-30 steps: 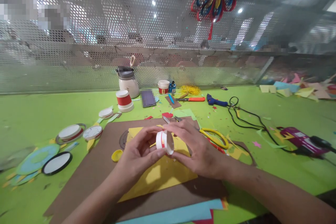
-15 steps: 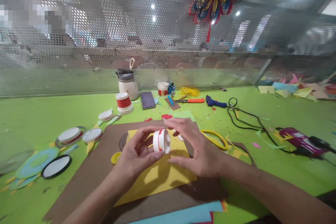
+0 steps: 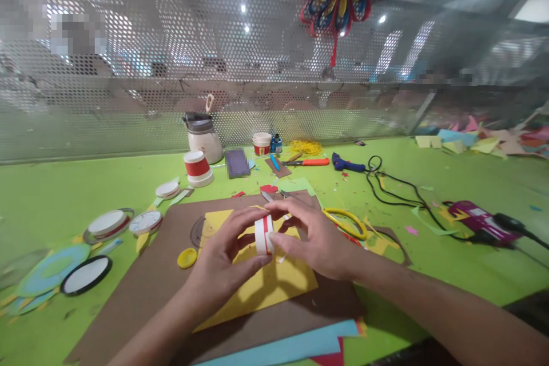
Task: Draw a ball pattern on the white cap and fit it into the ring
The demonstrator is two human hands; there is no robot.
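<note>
A small white round cap (image 3: pixel 261 235) with a red band is held on its side between my hands. My left hand (image 3: pixel 229 254) curves around its left side, fingers above and thumb below. My right hand (image 3: pixel 315 240) closes on its right side, with the thumb pressed to the rim. Beneath both hands lies a sheet of yellow paper (image 3: pixel 253 286) on a brown board (image 3: pixel 141 297). A small yellow disc (image 3: pixel 187 258) rests on the board, left of the paper. The inside of the cap is turned out of sight.
A blue glue gun (image 3: pixel 348 164) and a purple device (image 3: pixel 482 222) with black cord lie right. Orange-handled scissors (image 3: pixel 315 162), a white-and-red cup (image 3: pixel 198 168) and a beige jug (image 3: pixel 205 143) stand or lie farther back. Round paper pieces (image 3: pixel 55 269) lie left. A perforated screen (image 3: pixel 128 108) borders the table.
The cap has turned so its open face no longer shows. My right hand has moved left and its thumb now touches the cap. The view has shifted slightly.
</note>
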